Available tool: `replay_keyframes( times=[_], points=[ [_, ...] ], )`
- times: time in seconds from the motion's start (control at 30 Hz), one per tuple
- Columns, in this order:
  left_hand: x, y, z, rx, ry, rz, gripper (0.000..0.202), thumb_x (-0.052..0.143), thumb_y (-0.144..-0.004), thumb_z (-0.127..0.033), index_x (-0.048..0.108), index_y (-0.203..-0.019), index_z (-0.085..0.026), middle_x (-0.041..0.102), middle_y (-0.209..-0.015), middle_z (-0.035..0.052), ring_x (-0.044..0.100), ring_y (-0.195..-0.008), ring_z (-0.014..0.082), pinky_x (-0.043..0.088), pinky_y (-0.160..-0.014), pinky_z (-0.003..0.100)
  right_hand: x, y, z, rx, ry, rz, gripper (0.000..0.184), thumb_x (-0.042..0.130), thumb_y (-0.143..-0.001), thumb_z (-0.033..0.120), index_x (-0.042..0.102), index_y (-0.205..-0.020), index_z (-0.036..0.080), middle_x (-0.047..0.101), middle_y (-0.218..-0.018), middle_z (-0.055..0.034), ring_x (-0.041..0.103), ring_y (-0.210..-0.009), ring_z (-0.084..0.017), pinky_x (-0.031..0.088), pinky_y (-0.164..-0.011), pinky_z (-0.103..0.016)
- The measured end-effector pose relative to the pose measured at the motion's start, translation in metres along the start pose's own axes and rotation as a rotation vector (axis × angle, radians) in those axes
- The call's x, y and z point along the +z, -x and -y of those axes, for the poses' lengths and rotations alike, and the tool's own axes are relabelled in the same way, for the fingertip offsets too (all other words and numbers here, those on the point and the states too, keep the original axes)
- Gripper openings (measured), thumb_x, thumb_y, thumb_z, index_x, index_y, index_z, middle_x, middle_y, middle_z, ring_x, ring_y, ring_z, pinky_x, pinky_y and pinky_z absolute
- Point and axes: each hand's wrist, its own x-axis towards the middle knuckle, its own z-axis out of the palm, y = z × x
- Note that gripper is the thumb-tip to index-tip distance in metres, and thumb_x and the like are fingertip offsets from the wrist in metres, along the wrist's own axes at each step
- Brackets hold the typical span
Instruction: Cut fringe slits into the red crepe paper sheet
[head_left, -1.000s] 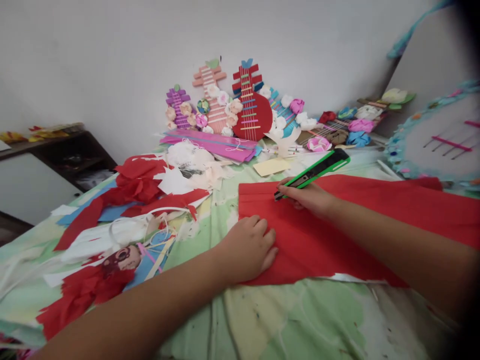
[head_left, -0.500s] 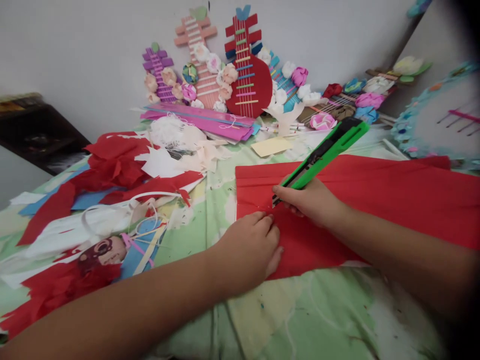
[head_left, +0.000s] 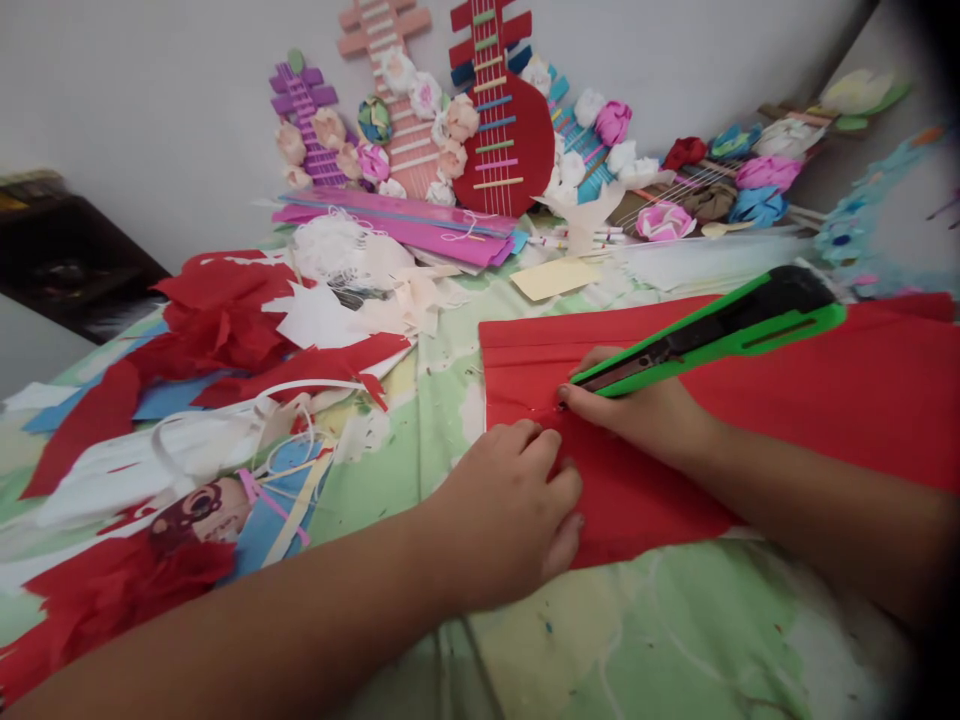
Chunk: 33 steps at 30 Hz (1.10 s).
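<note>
A red sheet [head_left: 810,400], like folded paper or thin cloth, lies across the right half of the bed cover, with crease lines near its left end. My right hand [head_left: 652,420] is closed around a green and black utility knife [head_left: 720,335]. The knife leans to the right, its blade end low over the sheet and partly covered by my fingers. Just left of it, my left hand [head_left: 510,500] presses on the sheet's left end with curled fingers. A small slit or mark shows between the two hands.
Red paper scraps [head_left: 225,310], white strips and a patterned mask-like piece [head_left: 202,510] lie at left. Several decorated toy string instruments, including a red one [head_left: 510,140], lean against the wall. A pale yellow card [head_left: 555,278] lies behind the sheet.
The utility knife has tilted lower, its rear end swinging right and down. Both hands stay close to the same spot on the red sheet. The camera view has shifted slightly.
</note>
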Motion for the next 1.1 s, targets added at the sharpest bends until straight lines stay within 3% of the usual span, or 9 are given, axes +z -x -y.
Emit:
replay_keyframes(
  times=[0.13,0.33,0.47,0.57,0.93,1.1],
  points=[
    [0.001,0.001,0.001,-0.072,0.043,0.043,0.030,0.038,-0.081,-0.035,0.060,-0.082,-0.016,0.057,-0.093,0.0145,0.050,-0.090,0.0285,0.041,-0.077,0.042,-0.001,0.000,0.004,0.025,0.041,-0.008,0.019,0.057,-0.069,0.036,0.046,-0.063,0.021,0.058,-0.064,-0.0041,0.055,-0.061,-0.017,0.041,-0.058,-0.030],
    [-0.001,0.000,0.008,-0.269,0.029,0.042,0.048,0.041,-0.078,-0.047,0.056,-0.106,-0.011,0.053,-0.105,0.0177,0.049,-0.096,0.0307,0.040,-0.081,0.045,-0.001,0.002,0.006,-0.002,0.024,0.005,0.017,0.053,-0.072,0.033,0.043,-0.062,0.022,0.056,-0.063,-0.0035,0.055,-0.061,-0.016,0.043,-0.057,-0.029],
    [0.000,-0.001,0.012,-0.241,0.028,0.080,0.047,0.042,-0.078,-0.047,0.057,-0.104,-0.011,0.049,-0.119,0.0181,0.042,-0.112,0.0329,0.029,-0.095,0.048,-0.003,0.000,0.003,0.035,0.000,0.026,0.014,0.052,-0.071,0.032,0.045,-0.064,0.021,0.053,-0.054,-0.0003,0.052,-0.051,-0.014,0.041,-0.048,-0.027],
    [0.001,-0.001,0.012,-0.218,0.049,0.086,0.046,0.042,-0.079,-0.045,0.056,-0.103,-0.009,0.046,-0.126,0.0179,0.037,-0.119,0.0325,0.023,-0.100,0.048,-0.005,-0.003,0.000,0.079,-0.090,0.113,0.014,0.051,-0.072,0.031,0.048,-0.066,0.020,0.050,-0.050,0.0019,0.048,-0.042,-0.010,0.039,-0.040,-0.024],
    [0.005,0.000,0.012,-0.177,0.032,0.065,0.045,0.042,-0.080,-0.043,0.055,-0.105,-0.008,0.047,-0.125,0.0168,0.042,-0.115,0.0312,0.031,-0.097,0.046,-0.008,-0.008,-0.012,0.009,-0.233,0.205,0.019,0.055,-0.070,0.030,0.046,-0.081,0.018,0.050,-0.051,0.0073,0.048,-0.040,-0.006,0.040,-0.040,-0.018],
    [0.004,-0.002,0.013,-0.177,0.042,0.078,0.046,0.041,-0.080,-0.042,0.055,-0.106,-0.007,0.047,-0.125,0.0164,0.042,-0.115,0.0313,0.031,-0.096,0.047,-0.013,-0.012,-0.018,-0.011,-0.239,0.300,0.022,0.056,-0.070,0.037,0.049,-0.075,0.017,0.054,-0.056,0.0042,0.052,-0.048,-0.008,0.043,-0.047,-0.020]
  ],
)
